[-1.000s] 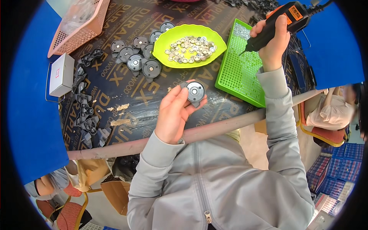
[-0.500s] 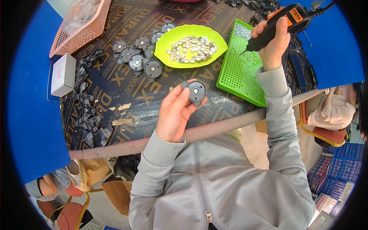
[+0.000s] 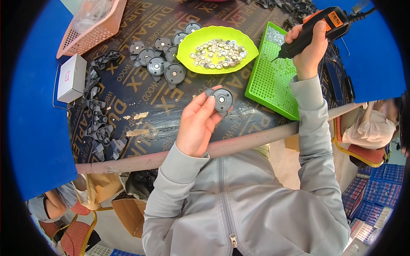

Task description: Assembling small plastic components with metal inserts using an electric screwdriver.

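Between the thumb and fingers of my left hand point(image 3: 197, 123) is a round dark grey plastic part point(image 3: 222, 101) with a small metal piece at its centre. My right hand point(image 3: 310, 53) is wrapped round a black electric screwdriver point(image 3: 316, 33), its thin bit pointing down and left. Below the bit lies a bright green perforated tray point(image 3: 260, 81) with small silvery screws point(image 3: 275, 36) heaped at its far end. A yellow-green leaf-shaped bowl point(image 3: 188, 47) holds many small round metal pieces point(image 3: 218, 54). Similar round grey parts point(image 3: 174, 74) lie grouped left of the bowl.
Black plastic pieces point(image 3: 99, 123) are strewn along the table's left side. A white box point(image 3: 71, 79) and a pink basket point(image 3: 92, 38) with clear bags stand there too. The screwdriver's cable leads off at upper right. Other seated people point(image 3: 369, 123) are at the sides.
The view has shifted slightly, so the table things sit a little further right. Both hands keep their grips, and the screwdriver stays above the green tray.
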`<state>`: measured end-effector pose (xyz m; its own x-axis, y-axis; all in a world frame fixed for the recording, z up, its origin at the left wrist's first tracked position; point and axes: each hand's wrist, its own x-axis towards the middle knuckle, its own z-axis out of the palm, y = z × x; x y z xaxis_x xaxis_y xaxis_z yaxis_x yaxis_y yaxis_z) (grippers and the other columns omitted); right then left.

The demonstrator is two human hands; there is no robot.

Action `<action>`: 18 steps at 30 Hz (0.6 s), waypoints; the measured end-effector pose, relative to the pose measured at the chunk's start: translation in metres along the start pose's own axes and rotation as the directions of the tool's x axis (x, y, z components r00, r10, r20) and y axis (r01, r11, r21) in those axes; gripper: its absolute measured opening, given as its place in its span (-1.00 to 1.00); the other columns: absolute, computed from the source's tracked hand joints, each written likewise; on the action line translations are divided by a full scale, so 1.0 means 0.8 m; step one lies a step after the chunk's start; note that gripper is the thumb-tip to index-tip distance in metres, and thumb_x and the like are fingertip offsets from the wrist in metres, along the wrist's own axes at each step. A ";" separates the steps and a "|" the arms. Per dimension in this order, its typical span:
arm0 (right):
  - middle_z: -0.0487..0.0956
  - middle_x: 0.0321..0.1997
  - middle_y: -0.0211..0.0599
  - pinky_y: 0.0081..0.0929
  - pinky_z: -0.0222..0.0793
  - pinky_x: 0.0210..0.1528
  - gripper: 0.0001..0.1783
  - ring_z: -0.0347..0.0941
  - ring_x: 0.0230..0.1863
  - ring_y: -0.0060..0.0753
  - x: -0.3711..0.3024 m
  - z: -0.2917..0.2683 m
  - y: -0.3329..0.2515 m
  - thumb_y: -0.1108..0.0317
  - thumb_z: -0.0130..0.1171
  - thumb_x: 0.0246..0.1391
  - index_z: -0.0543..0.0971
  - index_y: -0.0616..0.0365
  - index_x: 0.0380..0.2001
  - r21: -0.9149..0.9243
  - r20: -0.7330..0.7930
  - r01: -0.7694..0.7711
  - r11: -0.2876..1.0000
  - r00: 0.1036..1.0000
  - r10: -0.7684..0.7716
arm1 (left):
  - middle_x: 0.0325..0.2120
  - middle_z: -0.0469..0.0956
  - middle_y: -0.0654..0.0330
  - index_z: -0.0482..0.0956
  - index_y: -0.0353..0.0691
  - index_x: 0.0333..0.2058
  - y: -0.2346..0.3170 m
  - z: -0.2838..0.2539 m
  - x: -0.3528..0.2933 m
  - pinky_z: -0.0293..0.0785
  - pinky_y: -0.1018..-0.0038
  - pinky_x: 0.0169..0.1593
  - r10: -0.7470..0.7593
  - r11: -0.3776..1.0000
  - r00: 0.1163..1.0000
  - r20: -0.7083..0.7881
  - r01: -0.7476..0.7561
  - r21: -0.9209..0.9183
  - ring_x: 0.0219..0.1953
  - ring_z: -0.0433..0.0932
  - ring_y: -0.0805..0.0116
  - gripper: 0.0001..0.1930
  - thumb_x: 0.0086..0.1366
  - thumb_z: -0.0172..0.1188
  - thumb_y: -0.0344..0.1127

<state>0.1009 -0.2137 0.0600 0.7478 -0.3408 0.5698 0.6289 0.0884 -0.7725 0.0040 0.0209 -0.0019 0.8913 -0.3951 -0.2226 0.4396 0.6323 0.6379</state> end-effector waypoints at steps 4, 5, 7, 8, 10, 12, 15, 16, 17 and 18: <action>0.37 -0.73 -0.24 -0.56 0.21 -0.73 -0.59 0.30 -0.77 -0.43 -0.001 -0.001 0.001 0.04 -0.03 0.04 0.34 0.24 -0.46 -0.015 0.012 -0.004 1.000 1.000 0.004 | -0.15 0.38 0.02 0.20 -0.45 -0.01 0.000 -0.001 0.000 0.30 0.36 0.04 -0.003 1.000 1.000 -0.004 0.003 -0.002 -0.06 0.38 0.19 -0.64 0.27 -0.15 -0.35; 0.37 -0.73 -0.24 -0.56 0.21 -0.73 -0.60 0.30 -0.77 -0.43 -0.001 -0.002 0.002 0.04 -0.03 0.04 0.34 0.24 -0.46 -0.017 0.005 -0.014 1.000 1.000 0.014 | -0.15 0.38 0.02 0.20 -0.45 -0.01 0.000 -0.001 0.000 0.30 0.36 0.04 0.001 1.000 1.000 -0.006 -0.001 -0.004 -0.06 0.38 0.20 -0.64 0.27 -0.15 -0.35; 0.37 -0.73 -0.24 -0.56 0.21 -0.73 -0.60 0.30 -0.77 -0.43 -0.002 -0.001 0.001 0.04 -0.03 0.04 0.35 0.24 -0.45 -0.028 0.004 -0.009 1.000 1.000 0.009 | -0.15 0.38 0.02 0.21 -0.45 -0.01 0.000 -0.001 0.000 0.30 0.36 0.04 0.008 1.000 1.000 -0.007 -0.008 -0.006 -0.07 0.38 0.20 -0.64 0.27 -0.15 -0.34; 0.37 -0.73 -0.24 -0.56 0.21 -0.73 -0.60 0.30 -0.77 -0.43 -0.002 0.000 0.000 0.05 -0.03 0.04 0.35 0.24 -0.45 -0.039 0.003 -0.005 0.999 1.000 0.005 | -0.15 0.38 0.01 0.21 -0.45 -0.02 -0.001 -0.002 0.000 0.30 0.36 0.04 0.014 1.000 1.000 -0.011 -0.014 -0.017 -0.07 0.38 0.20 -0.64 0.27 -0.15 -0.34; 0.35 -0.72 -0.24 -0.50 0.22 -0.65 -0.58 0.27 -0.73 -0.41 0.001 -0.001 -0.005 0.01 -0.08 0.05 0.32 0.22 -0.39 -0.082 0.006 -0.021 0.996 1.000 0.022 | -0.16 0.38 0.01 0.22 -0.45 -0.02 -0.001 -0.002 -0.001 0.30 0.37 0.04 0.025 0.999 0.999 -0.019 -0.026 -0.029 -0.07 0.38 0.20 -0.64 0.27 -0.15 -0.34; 0.32 -0.68 -0.24 -0.42 0.22 -0.53 -0.53 0.24 -0.65 -0.38 0.006 0.000 -0.016 -0.06 -0.14 0.06 0.29 0.19 -0.31 -0.113 0.002 -0.071 0.991 0.997 0.072 | -0.17 0.39 0.00 0.23 -0.46 -0.04 -0.001 -0.002 0.000 0.31 0.37 0.03 0.024 0.999 0.999 -0.028 -0.025 -0.038 -0.08 0.39 0.20 -0.65 0.27 -0.14 -0.34; 0.30 -0.67 -0.26 -0.40 0.19 -0.46 -0.49 0.21 -0.62 -0.39 0.007 0.020 -0.045 -0.11 -0.20 0.06 0.30 0.18 -0.28 -0.060 0.065 -0.057 0.997 0.996 0.060 | -0.18 0.40 -0.01 0.25 -0.47 -0.06 -0.002 -0.001 0.000 0.32 0.36 0.03 0.029 0.998 0.999 -0.040 -0.031 -0.053 -0.10 0.40 0.20 -0.66 0.27 -0.14 -0.34; 0.29 -0.65 -0.30 -0.42 0.16 -0.44 -0.46 0.20 -0.61 -0.41 0.006 0.026 -0.057 -0.16 -0.21 0.04 0.31 0.16 -0.26 -0.025 0.117 -0.063 0.998 0.991 0.066 | -0.18 0.40 -0.01 0.25 -0.47 -0.06 -0.002 -0.001 0.000 0.32 0.36 0.03 0.028 0.998 0.998 -0.049 -0.031 -0.054 -0.10 0.40 0.20 -0.66 0.27 -0.14 -0.34; 0.28 -0.63 -0.32 -0.43 0.15 -0.43 -0.42 0.19 -0.61 -0.42 0.002 0.032 -0.066 -0.20 -0.20 0.01 0.31 0.16 -0.25 0.057 0.206 -0.093 0.994 0.975 0.080 | -0.19 0.40 0.05 0.25 -0.45 -0.05 -0.002 -0.002 0.002 0.33 0.39 0.00 0.028 0.998 0.999 -0.036 -0.030 -0.060 -0.12 0.40 0.28 -0.67 0.27 -0.14 -0.36; 0.28 -0.62 -0.33 -0.44 0.13 -0.42 -0.39 0.18 -0.60 -0.43 -0.002 0.038 -0.074 -0.24 -0.19 -0.02 0.31 0.15 -0.24 0.136 0.293 -0.129 0.982 0.952 0.085 | -0.20 0.40 0.12 0.26 -0.43 -0.05 -0.001 -0.002 0.002 0.35 0.41 -0.03 0.027 0.997 0.999 -0.023 -0.029 -0.065 -0.14 0.40 0.37 -0.68 0.27 -0.15 -0.37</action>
<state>0.0692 -0.1898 0.1132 0.8280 -0.0432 0.5591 0.5499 0.2579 -0.7944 0.0053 0.0206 -0.0042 0.9052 -0.3621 -0.2224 0.4203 0.6855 0.5945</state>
